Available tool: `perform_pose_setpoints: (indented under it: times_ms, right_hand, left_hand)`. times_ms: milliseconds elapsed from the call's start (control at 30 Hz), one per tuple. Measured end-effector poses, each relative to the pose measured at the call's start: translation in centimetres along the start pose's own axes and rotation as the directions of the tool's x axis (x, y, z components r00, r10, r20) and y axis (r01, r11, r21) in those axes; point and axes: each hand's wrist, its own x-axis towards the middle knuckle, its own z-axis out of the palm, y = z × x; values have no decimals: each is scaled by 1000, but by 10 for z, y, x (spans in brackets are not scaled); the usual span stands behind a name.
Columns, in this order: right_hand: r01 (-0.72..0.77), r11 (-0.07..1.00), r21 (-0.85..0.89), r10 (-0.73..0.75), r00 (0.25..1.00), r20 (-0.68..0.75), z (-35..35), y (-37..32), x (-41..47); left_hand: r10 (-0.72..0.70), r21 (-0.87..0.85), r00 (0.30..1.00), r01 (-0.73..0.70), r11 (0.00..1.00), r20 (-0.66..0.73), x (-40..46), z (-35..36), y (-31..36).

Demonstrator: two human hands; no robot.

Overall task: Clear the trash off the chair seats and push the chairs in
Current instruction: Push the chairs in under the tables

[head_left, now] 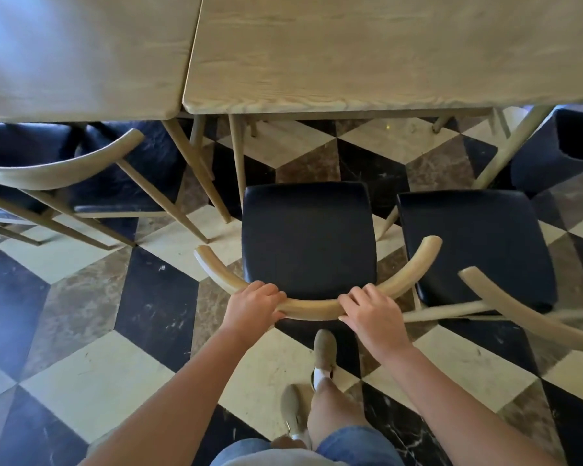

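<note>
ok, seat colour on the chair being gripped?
Black padded seat, light wooden backrest; head view.

Open floor under table ahead

The middle chair stands at 6 o'clock of the right table, both hands on its backrest. Another chair stands at its 3 o'clock; a third at 10 o'clock, under the left table.

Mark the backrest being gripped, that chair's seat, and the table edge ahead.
backrest (312, 309), head view, middle of curved rail
seat (308, 237), head view, cushion centre
table edge (350, 107), head view, near rim
</note>
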Motion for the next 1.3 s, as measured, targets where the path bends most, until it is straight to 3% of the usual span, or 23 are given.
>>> perform_pose_setpoints:
  times_ms: [200,567,800,1000,1300]
  right_hand:
    - [-23,1000,14,23,999,-26,-2,19,48]
    - [48,999,-21,-49,998,-46,-7,72,136]
    - [63,997,-54,-67,995,-69,-13,99,186]
    - [76,995,-64,-82,993,-86,-14,103,231]
    - [62,994,-93,-68,996,-63,-15,112,292]
  left_hand:
    - [-4,68,1000,3,998,9,48,-21,-15]
    - [-60,-31,998,59,998,-34,135,-37,-30]
    - [-26,-16,998,25,1000,-54,183,-48,-48]
    - [-1,37,997,4,999,-77,219,-62,-76]
    - [-56,-18,995,55,998,-80,272,-83,-102]
